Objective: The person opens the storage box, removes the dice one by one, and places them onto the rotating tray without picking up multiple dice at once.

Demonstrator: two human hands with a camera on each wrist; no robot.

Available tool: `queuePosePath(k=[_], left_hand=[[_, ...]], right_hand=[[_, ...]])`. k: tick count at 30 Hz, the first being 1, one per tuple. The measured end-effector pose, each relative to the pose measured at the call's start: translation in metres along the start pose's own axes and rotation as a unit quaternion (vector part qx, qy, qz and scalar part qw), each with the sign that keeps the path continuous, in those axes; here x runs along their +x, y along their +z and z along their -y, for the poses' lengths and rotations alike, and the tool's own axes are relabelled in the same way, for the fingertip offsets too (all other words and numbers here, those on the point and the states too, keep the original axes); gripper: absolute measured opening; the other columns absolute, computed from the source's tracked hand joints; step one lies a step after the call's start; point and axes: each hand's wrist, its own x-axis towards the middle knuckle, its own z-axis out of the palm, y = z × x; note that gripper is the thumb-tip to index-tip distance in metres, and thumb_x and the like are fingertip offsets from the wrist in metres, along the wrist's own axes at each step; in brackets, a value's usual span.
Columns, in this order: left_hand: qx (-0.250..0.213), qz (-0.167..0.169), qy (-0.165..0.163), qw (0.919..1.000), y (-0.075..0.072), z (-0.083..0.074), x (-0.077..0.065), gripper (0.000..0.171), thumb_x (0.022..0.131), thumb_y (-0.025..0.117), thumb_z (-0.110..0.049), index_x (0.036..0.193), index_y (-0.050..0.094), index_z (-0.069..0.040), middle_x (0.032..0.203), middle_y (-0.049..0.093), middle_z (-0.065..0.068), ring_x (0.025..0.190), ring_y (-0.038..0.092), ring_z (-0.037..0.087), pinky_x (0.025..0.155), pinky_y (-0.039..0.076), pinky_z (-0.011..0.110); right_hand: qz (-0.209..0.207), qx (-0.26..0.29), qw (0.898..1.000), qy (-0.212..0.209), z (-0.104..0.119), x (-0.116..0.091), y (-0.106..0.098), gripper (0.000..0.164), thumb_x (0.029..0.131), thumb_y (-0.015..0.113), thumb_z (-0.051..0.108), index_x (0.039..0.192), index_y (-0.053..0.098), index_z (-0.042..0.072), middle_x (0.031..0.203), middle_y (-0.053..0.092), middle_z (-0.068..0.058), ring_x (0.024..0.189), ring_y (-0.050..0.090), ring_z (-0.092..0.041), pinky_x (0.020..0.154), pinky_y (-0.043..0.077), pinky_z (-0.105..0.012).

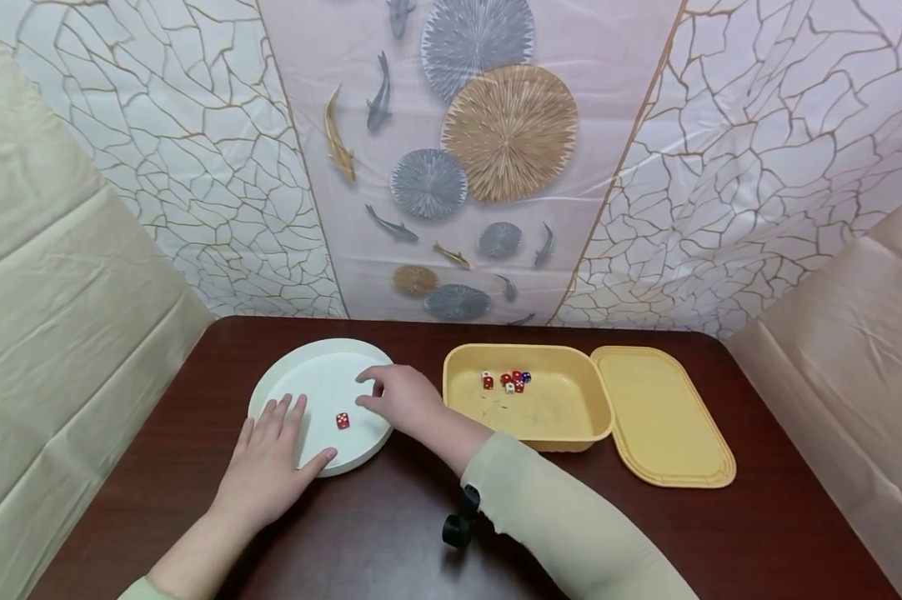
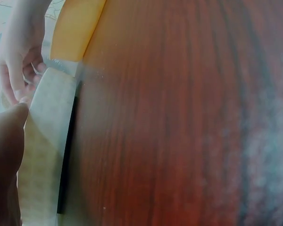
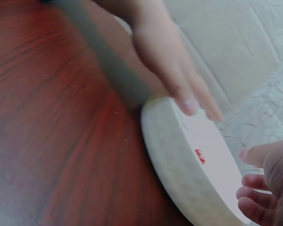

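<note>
A single red die (image 1: pixel 343 421) with white pips lies in a round white tray (image 1: pixel 327 350) at the left of the table. My left hand (image 1: pixel 267 471) spreads its fingers over the tray's near left side, the thumb reaching toward the front rim. Across from it, my right hand (image 1: pixel 402 396) hovers at the tray's right side, thumb and forefinger apart with a gap between them. Its other fingers (image 3: pixel 257 197) curl loosely, and nothing shows in them. In the right wrist view the red die (image 3: pixel 199 156) sits between both hands.
Right of the tray stands a yellow rectangular container (image 1: pixel 563 439) with several red, white and blue dice (image 1: pixel 514 381) inside. Its flat yellow lid (image 1: pixel 664 417) lies against its right side. A small black device (image 1: pixel 460 521) hangs at the right sleeve. Patterned cloth walls enclose the dark wooden table (image 1: pixel 361 542).
</note>
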Motion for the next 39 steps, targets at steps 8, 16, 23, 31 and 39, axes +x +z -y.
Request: queuePosePath(k=[8, 16, 23, 31, 39], left_hand=[[-0.005, 0.002, -0.002, 1.0, -0.001, 0.002, -0.001, 0.099, 0.09, 0.044, -0.076, 0.155, 0.027, -0.003, 0.157, 0.028, 0.025, 0.145, 0.02, 0.045, 0.115, 0.013, 0.064], [-0.01, 0.002, -0.002, 0.9999, -0.002, 0.002, -0.003, 0.098, 0.09, 0.045, -0.075, 0.156, 0.026, -0.004, 0.157, 0.028, 0.025, 0.146, 0.02, 0.045, 0.116, 0.013, 0.063], [-0.012, 0.003, -0.002, 0.9999, -0.002, 0.003, -0.005, 0.097, 0.09, 0.045, -0.075, 0.155, 0.028, -0.004, 0.157, 0.028, 0.025, 0.145, 0.019, 0.045, 0.116, 0.013, 0.062], [-0.013, 0.001, 0.003, 0.9999, 0.0, 0.003, -0.004, 0.096, 0.09, 0.046, -0.074, 0.155, 0.028, -0.005, 0.157, 0.028, 0.024, 0.146, 0.019, 0.045, 0.116, 0.013, 0.062], [-0.013, -0.001, 0.006, 0.9999, -0.001, 0.003, -0.004, 0.097, 0.091, 0.046, -0.073, 0.156, 0.027, -0.004, 0.157, 0.028, 0.024, 0.146, 0.019, 0.044, 0.117, 0.012, 0.061]], right_hand=[[-0.029, 0.08, 0.996, 0.02, -0.018, -0.009, -0.025, 0.036, 0.092, 0.072, 0.034, 0.125, 0.069, 0.022, 0.083, 0.061, 0.007, 0.073, 0.055, -0.011, 0.062, 0.047, -0.023], [-0.058, 0.12, 0.989, 0.064, -0.053, -0.024, -0.049, 0.033, 0.091, 0.073, 0.036, 0.122, 0.07, 0.025, 0.085, 0.062, 0.005, 0.078, 0.057, -0.015, 0.067, 0.048, -0.03], [-0.087, 0.1, 0.988, 0.081, -0.096, -0.043, -0.064, 0.034, 0.09, 0.075, 0.032, 0.122, 0.071, 0.021, 0.087, 0.066, 0.005, 0.085, 0.06, -0.015, 0.071, 0.049, -0.032], [-0.093, 0.089, 0.987, 0.1, -0.147, -0.073, -0.085, 0.04, 0.091, 0.074, 0.026, 0.127, 0.068, 0.01, 0.086, 0.066, -0.001, 0.08, 0.059, -0.018, 0.069, 0.048, -0.032], [-0.114, 0.071, 0.986, 0.094, -0.178, -0.092, -0.094, 0.037, 0.088, 0.076, 0.021, 0.121, 0.07, 0.007, 0.081, 0.067, -0.003, 0.071, 0.058, -0.017, 0.063, 0.048, -0.031]])
